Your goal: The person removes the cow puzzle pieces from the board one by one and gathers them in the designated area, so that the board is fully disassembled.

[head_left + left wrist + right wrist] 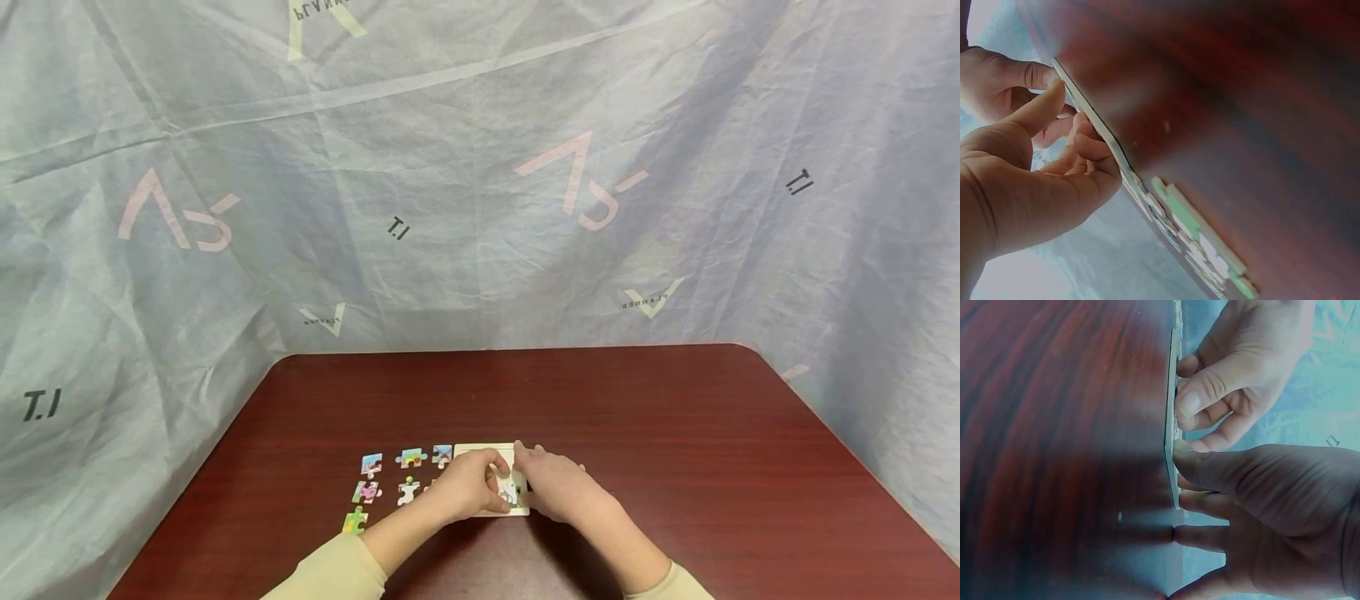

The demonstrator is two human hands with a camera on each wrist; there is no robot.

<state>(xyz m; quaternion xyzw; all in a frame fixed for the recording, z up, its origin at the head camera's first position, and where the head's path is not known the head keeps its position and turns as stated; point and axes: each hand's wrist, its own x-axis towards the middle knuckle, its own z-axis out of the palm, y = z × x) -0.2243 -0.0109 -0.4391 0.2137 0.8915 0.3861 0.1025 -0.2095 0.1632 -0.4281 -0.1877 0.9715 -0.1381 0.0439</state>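
A pale puzzle board (483,447) lies flat near the front of the table. Over it reaches my left hand (468,483), thumb and bent fingers spread about a puzzle piece (508,490) with a white figure, at the board's right part. They seem to pinch its sides; the contact is partly hidden. At the board's right edge is my right hand (558,483). In the right wrist view its thumb (1188,459) rests on the board's edge, while its other fingers stretch out straight and spread, tips down beside the board.
Left of the board lie loose pieces: a blue one (371,463), a blue and green one (411,457), a pink one (366,492), a white one (408,492) and a green one (356,521). A grey printed cloth (480,275) hangs behind the dark red table (712,467).
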